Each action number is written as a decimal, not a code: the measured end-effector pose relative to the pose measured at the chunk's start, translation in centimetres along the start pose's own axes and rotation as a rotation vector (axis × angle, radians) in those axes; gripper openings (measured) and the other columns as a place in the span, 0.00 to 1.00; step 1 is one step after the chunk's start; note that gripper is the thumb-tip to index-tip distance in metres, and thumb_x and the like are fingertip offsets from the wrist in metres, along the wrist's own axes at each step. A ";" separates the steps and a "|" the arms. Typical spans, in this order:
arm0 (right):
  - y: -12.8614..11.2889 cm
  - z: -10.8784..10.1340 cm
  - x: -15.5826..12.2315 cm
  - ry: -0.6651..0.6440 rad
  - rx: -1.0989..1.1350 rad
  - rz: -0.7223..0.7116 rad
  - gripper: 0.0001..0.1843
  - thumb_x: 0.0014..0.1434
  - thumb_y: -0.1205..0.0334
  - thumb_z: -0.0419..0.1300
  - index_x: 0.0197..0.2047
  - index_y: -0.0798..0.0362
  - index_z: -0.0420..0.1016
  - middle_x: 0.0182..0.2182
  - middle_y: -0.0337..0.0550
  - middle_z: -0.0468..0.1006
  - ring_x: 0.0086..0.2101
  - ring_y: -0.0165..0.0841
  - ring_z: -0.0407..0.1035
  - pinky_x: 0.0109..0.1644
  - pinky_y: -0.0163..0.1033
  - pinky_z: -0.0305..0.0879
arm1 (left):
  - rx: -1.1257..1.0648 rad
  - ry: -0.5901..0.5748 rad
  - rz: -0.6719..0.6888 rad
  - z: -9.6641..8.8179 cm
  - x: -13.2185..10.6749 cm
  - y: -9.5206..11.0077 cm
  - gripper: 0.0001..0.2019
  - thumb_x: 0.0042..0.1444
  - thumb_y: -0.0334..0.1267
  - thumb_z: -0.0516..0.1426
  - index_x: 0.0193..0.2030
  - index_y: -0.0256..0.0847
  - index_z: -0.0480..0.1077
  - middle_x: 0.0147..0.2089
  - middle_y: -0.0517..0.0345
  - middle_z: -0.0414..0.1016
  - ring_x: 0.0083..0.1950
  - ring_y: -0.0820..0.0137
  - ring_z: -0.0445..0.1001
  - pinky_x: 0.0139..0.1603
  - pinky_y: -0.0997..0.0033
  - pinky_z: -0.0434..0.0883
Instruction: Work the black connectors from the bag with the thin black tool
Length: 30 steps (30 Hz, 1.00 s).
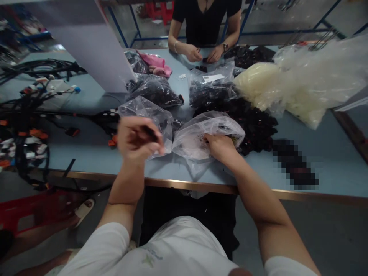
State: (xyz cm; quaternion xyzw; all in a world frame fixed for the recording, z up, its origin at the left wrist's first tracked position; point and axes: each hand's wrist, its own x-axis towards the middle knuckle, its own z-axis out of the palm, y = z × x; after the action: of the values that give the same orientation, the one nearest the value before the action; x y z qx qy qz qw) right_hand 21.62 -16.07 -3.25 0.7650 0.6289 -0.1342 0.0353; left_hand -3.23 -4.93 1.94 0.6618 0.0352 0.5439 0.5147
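My left hand (139, 138) is raised above the front of the table, its fingers curled round a black connector (149, 132); motion blurs its shape. My right hand (222, 149) reaches into the mouth of a clear plastic bag (189, 143) with tiny dark pieces inside. The fingertips of that hand are pressed together, and what they pinch is too small to make out. Behind my left hand lies another clear bag (145, 107). A heap of black connectors (255, 124) spreads just beyond and to the right of the open bag.
Black wire harnesses (20, 119) with white and orange connectors cover the left side. A white upright panel (89, 42) stands there too. Filled bags (155, 90) lie at mid-table, large pale bags (316, 76) at right. Opposite, a co-worker's hands (205, 53) handle a small dark part.
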 end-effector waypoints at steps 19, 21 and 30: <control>1.8 1.1 -0.1 0.445 0.858 -0.087 0.13 0.65 0.56 0.63 0.46 0.51 0.87 0.43 0.48 0.89 0.44 0.42 0.82 0.55 0.47 0.75 | -0.230 -0.062 -0.860 5.2 -2.9 -6.3 0.20 0.55 0.45 0.74 0.48 0.42 0.74 0.41 0.56 0.83 0.44 0.61 0.87 0.48 0.56 0.86; 1.6 0.8 -0.3 0.467 0.977 -0.081 0.11 0.62 0.54 0.66 0.42 0.50 0.87 0.40 0.45 0.89 0.42 0.40 0.81 0.53 0.47 0.76 | -0.156 -0.064 -0.823 5.1 -3.0 -6.6 0.19 0.54 0.44 0.73 0.48 0.42 0.76 0.39 0.58 0.81 0.43 0.62 0.87 0.49 0.55 0.85; 0.7 0.9 -0.8 0.433 1.373 -0.092 0.13 0.54 0.51 0.74 0.38 0.51 0.86 0.32 0.42 0.83 0.36 0.36 0.76 0.35 0.39 0.70 | 0.478 -0.200 -0.477 4.9 -3.2 -6.4 0.13 0.58 0.40 0.70 0.50 0.45 0.82 0.45 0.55 0.85 0.44 0.65 0.82 0.48 0.64 0.79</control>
State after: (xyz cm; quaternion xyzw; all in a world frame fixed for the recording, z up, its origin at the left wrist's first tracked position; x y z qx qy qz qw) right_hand 22.06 -17.17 -3.96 0.5968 0.4271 -0.3460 -0.5845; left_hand 2.44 -7.03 -4.25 0.7867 0.2647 0.3174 0.4585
